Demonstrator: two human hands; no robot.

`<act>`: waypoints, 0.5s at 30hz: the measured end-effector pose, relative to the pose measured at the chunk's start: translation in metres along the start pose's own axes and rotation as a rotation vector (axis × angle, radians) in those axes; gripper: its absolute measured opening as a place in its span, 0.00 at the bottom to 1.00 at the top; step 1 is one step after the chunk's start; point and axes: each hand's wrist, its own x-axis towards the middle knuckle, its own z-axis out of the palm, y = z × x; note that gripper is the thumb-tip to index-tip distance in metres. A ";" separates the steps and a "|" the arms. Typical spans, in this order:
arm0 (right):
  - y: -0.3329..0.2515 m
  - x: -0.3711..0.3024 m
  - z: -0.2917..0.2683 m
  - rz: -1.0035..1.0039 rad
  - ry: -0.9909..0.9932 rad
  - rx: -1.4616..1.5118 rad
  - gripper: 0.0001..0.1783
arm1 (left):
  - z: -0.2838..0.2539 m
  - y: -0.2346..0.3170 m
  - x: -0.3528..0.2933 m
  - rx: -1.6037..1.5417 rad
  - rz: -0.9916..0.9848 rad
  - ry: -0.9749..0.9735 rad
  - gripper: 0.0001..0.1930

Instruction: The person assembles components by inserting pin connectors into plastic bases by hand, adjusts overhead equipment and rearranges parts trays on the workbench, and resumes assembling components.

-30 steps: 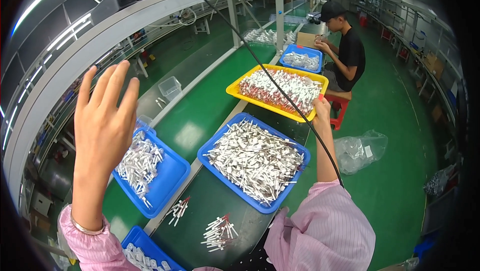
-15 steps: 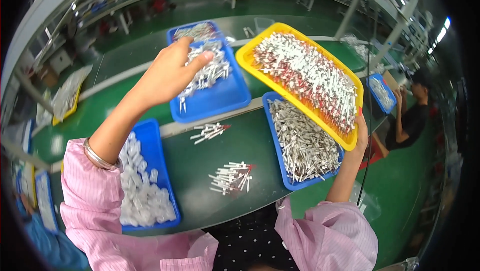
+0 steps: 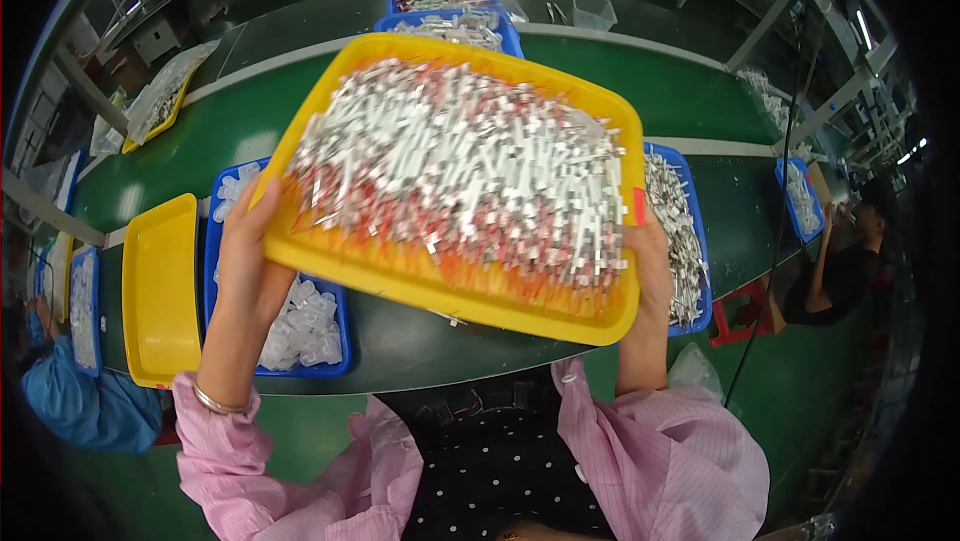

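A yellow tray (image 3: 440, 293) is held up in front of me, tilted, between both hands. It is heaped with small white and silvery parts (image 3: 440, 141) that have thin red ends. My left hand (image 3: 248, 256) grips the tray's left end, thumb at the rim and fingers partly hidden beneath. At the opposite end my right hand (image 3: 650, 261) is closed on the rim, just below a red mark. The bench under the tray is mostly hidden by it.
On the left stand a blue tray (image 3: 346, 336) of clear plastic pieces and another yellow tray (image 3: 160, 291). Right is a blue tray (image 3: 703, 241) of metallic parts; further blue trays (image 3: 511, 39) sit beyond. Co-workers sit at left (image 3: 90, 391) and right (image 3: 825, 286).
My left hand has come back from the far blue tray and taken the yellow tray's left end. The yellow tray has moved left and nearer, now in both hands.
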 end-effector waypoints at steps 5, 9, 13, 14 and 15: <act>0.020 -0.012 0.002 0.075 -0.068 -0.009 0.20 | -0.033 -0.027 -0.049 -0.010 0.231 0.126 0.19; 0.022 -0.015 0.007 0.175 -0.158 -0.031 0.16 | -0.061 -0.047 -0.082 -0.155 0.273 0.193 0.19; -0.007 -0.025 -0.001 -0.055 -0.326 -0.406 0.22 | -0.065 -0.060 -0.100 -0.258 0.279 0.275 0.19; -0.033 -0.038 0.009 -0.294 -0.244 -0.744 0.24 | -0.064 -0.063 -0.099 -0.271 0.284 0.271 0.19; -0.040 -0.046 0.012 -0.595 -0.143 -0.840 0.28 | -0.068 -0.068 -0.109 -0.277 0.316 0.310 0.19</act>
